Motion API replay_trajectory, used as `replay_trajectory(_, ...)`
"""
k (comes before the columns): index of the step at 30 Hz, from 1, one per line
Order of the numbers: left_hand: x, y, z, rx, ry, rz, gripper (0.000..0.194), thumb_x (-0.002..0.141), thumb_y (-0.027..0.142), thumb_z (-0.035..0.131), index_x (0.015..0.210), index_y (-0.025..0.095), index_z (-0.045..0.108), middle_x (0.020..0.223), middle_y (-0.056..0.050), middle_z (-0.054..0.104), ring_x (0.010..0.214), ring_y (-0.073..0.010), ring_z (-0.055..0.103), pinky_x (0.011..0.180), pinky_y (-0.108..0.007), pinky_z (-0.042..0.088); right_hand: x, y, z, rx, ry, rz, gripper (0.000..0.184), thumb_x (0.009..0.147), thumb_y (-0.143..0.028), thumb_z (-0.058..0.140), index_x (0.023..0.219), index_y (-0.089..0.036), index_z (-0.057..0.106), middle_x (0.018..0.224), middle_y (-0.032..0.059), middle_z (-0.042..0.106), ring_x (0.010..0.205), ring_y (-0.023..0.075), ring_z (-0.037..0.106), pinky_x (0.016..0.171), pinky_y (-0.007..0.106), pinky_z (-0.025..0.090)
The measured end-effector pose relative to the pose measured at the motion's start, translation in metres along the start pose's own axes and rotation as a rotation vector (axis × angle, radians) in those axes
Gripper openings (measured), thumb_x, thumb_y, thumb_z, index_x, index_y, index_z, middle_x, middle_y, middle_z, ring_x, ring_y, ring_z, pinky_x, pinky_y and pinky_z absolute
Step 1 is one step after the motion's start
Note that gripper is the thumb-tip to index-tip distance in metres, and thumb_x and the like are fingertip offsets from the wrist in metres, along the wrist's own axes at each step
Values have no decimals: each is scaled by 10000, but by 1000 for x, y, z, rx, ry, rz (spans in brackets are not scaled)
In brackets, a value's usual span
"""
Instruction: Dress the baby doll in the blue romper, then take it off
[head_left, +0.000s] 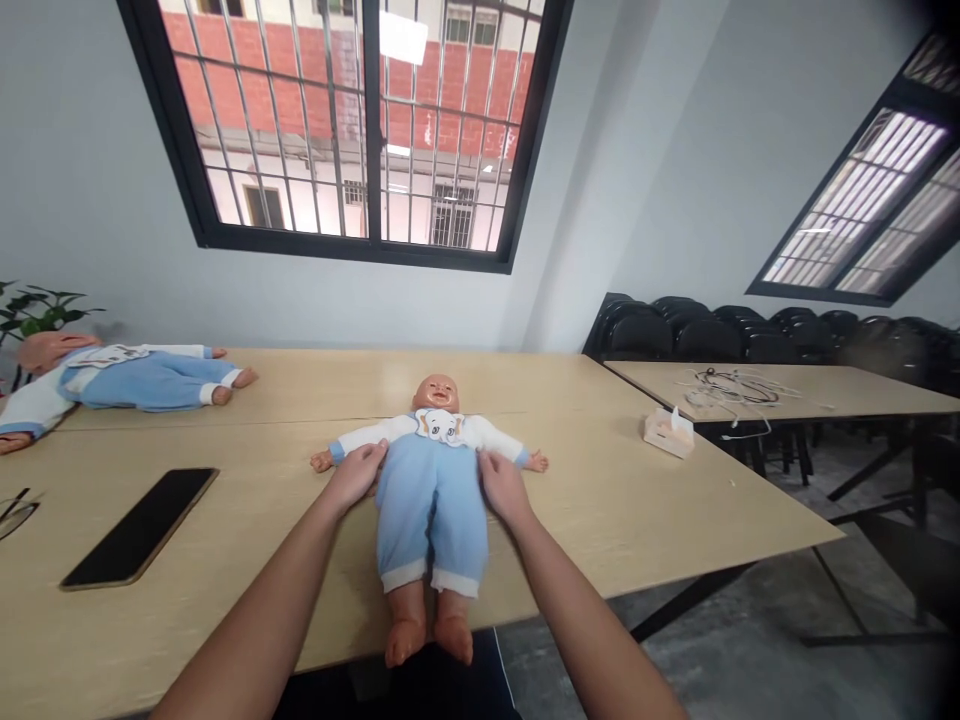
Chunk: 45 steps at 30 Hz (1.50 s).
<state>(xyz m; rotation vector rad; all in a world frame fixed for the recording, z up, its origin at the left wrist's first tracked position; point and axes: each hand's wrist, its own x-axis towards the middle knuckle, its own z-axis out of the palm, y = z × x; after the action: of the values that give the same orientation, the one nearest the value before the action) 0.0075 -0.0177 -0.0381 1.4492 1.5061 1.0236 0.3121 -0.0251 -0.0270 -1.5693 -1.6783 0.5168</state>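
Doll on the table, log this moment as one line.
doll: supine on table | left hand: at its side | right hand: at its side | phone: left

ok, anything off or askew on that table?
Little stands out. The baby doll in blue overalls lies flat on its back on the light wooden table, bare feet overhanging the near edge. The left hand and right hand rest at its sides. A loose tangle of white cables clutters the neighbouring table.

A training room: long wooden counter (pixel 615 500) with baby dolls (pixel 431 480), stacked black chairs (pixel 750 335) behind it, barred window (pixel 360 120) above.
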Motion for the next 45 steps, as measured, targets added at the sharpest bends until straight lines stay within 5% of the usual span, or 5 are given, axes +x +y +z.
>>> replay_trajectory(14, -8, 8, 12, 30, -4, 100, 620, 876, 682, 544, 1179, 151, 647, 1137, -123, 744, 1063, -277, 685, 927, -363, 503, -4, -11, 3, 80, -11, -89, 304, 969, -365, 470, 1066, -165, 677, 1039, 109, 732, 948, 248, 662, 890, 372, 500)
replay_trajectory(18, -9, 11, 9, 104, 74, 110, 501, 919, 623, 494, 1086, 175, 643, 1056, -96, 740, 999, -260, 679, 867, -344, 493, -19, -26, -8, 69, 88, -461, 222, 920, -259, 506, 1041, -192, 680, 1044, 108, 712, 1017, 260, 633, 956, 429, 481)
replay_trajectory(24, -9, 13, 9, 244, 68, 164, 372, 952, 540, 434, 783, 227, 543, 729, -20, 652, 729, -227, 614, 710, -321, 433, -77, -61, -16, 65, -315, -1043, 357, 878, -264, 536, 1214, -237, 654, 1219, 71, 723, 1196, 240, 618, 1048, 446, 433)
replay_trajectory(40, -18, 18, 21, -148, -322, 303, 686, 935, 705, 429, 1368, 201, 598, 1518, -117, 547, 1466, -265, 432, 1219, -390, 330, -91, -66, 7, -333, -278, -766, 473, 952, -391, 578, 1391, -214, 578, 1374, 112, 645, 1172, 285, 576, 1049, 475, 375)
replay_trajectory(45, -6, 7, 18, -183, -94, 205, 770, 895, 767, 441, 1332, 151, 591, 1473, -171, 578, 1392, -288, 516, 1169, -429, 393, -65, -58, 16, -430, -136, -599, 373, 994, -372, 547, 1310, -195, 639, 1274, 120, 681, 1125, 274, 580, 1016, 453, 379)
